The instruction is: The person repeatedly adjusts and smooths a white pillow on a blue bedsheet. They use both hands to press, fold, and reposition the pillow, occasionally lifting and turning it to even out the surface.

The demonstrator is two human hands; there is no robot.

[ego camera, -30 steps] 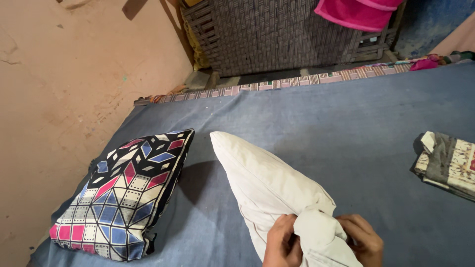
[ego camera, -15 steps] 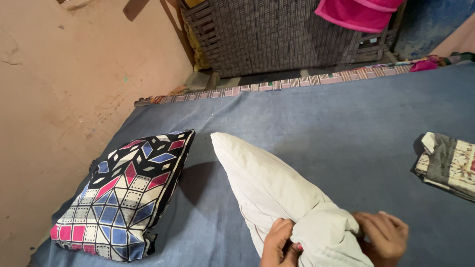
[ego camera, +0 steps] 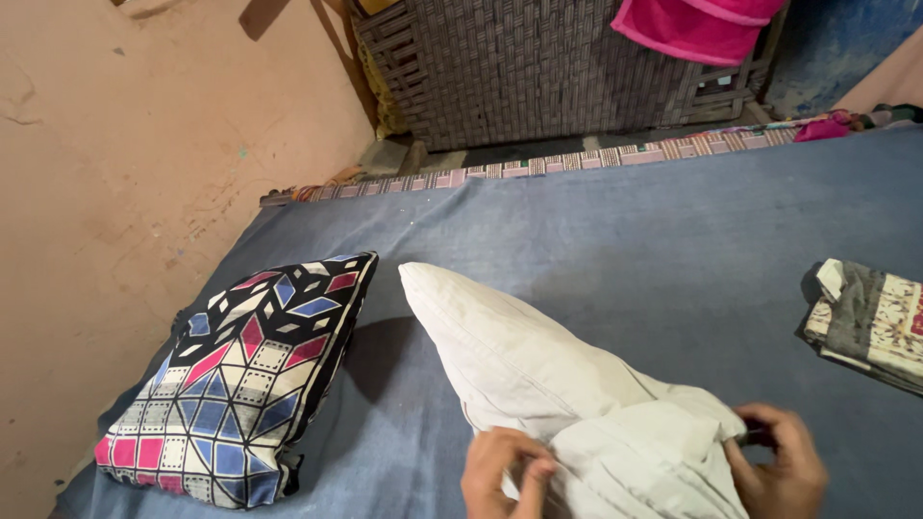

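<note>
While the white pillow (ego camera: 538, 375) lay tilted on the blue bedsheet (ego camera: 615, 231), its far corner pointing away from the person and its near end lifted toward the bottom edge of the view, both hands were closed on the loose pale fabric bunched over that near end. On the pillow's left side, the left hand (ego camera: 502, 473) pinched a fold of the cloth between thumb and curled fingers, grasping it firmly. On the pillow's right side, the right hand (ego camera: 784, 466) gripped the edge of the same cloth, its fingers hooked over the hem and drawn outward, so that the fabric spread wide between the two hands. Just beside the white pillow, to its left, a patterned pillow (ego camera: 240, 375) with pink, blue and white geometric shapes on black stood apart from it, with a shadowed strip of sheet between them. Well to the right of the white pillow, a folded cloth (ego camera: 870, 322) in grey and cream print rested on the sheet near the frame's edge. Beyond the white pillow, past the far border of the bed, a woven wicker panel (ego camera: 538, 67) stood with a pink towel (ego camera: 697, 24) hanging over its top, and a bare plaster wall (ego camera: 144, 144) rose behind the patterned pillow
</note>
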